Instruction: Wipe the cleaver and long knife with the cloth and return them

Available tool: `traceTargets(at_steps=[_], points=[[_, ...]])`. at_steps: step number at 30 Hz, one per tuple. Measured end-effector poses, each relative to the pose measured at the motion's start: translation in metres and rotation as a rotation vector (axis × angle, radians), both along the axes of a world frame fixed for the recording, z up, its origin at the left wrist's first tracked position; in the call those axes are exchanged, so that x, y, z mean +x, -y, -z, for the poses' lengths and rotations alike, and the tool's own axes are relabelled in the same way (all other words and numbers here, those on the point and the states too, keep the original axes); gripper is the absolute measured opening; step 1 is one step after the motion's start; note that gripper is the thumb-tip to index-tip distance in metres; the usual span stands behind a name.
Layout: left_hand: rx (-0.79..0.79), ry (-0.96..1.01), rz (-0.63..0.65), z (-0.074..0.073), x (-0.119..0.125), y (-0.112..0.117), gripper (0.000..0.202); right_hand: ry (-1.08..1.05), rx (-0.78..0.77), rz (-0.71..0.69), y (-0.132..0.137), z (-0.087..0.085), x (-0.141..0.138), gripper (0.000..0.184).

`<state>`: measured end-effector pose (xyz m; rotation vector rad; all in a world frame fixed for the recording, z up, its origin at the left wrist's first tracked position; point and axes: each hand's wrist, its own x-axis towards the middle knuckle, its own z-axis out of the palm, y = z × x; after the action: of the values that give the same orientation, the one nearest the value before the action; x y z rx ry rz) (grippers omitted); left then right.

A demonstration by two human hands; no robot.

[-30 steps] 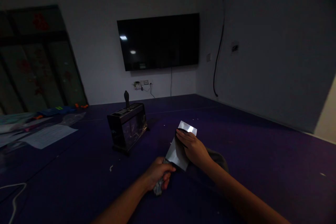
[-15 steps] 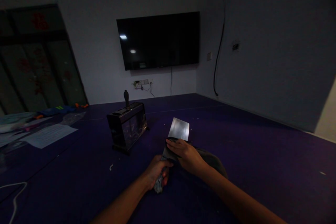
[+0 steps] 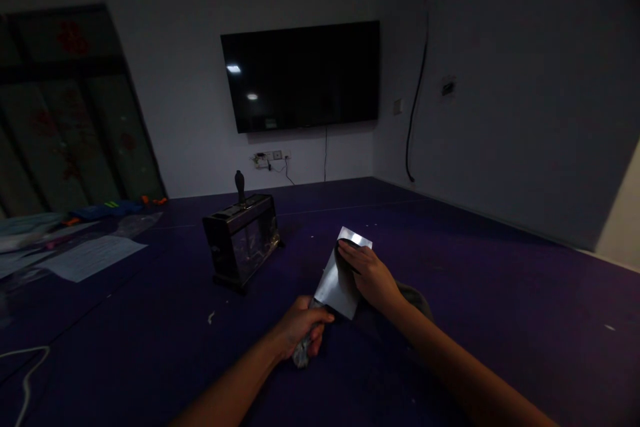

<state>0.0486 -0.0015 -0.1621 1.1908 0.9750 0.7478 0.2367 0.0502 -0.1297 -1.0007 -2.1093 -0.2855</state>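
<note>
Landmark: the box [image 3: 241,240], black-brown, with a see-through front panel that catches pale glints. Right of it I log the cleaver [image 3: 336,283]: plain silver-grey blade, white glare at the top corner, handle mottled grey-white. The cloth [image 3: 413,299], further right of the box, is dull grey with no print. Floor [image 3: 450,347] under the box is deep purple, plain, with white flecks. Left of the box I see a white paper sheet [image 3: 90,257] and orange bits [image 3: 153,200]. Far left of the box are panels [image 3: 65,113], murky green-grey with a red flower pattern. Above the box the TV [image 3: 300,77] is black with two white reflections, and the wall [image 3: 190,80] is pale grey. Up and right of the box runs a black cable [image 3: 417,93].
</note>
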Motion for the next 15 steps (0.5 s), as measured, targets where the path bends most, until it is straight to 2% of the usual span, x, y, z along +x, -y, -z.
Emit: traceTargets(at_steps=[7, 15], points=[[-0.021, 0.031, -0.066, 0.000, 0.000, 0.001, 0.019, 0.026, -0.006, -0.025, 0.007, 0.000, -0.006, 0.069], [-0.012, 0.034, -0.147, 0.001, 0.001, -0.001, 0.016, 0.136, -0.051, -0.216, 0.021, 0.006, -0.023, 0.060]])
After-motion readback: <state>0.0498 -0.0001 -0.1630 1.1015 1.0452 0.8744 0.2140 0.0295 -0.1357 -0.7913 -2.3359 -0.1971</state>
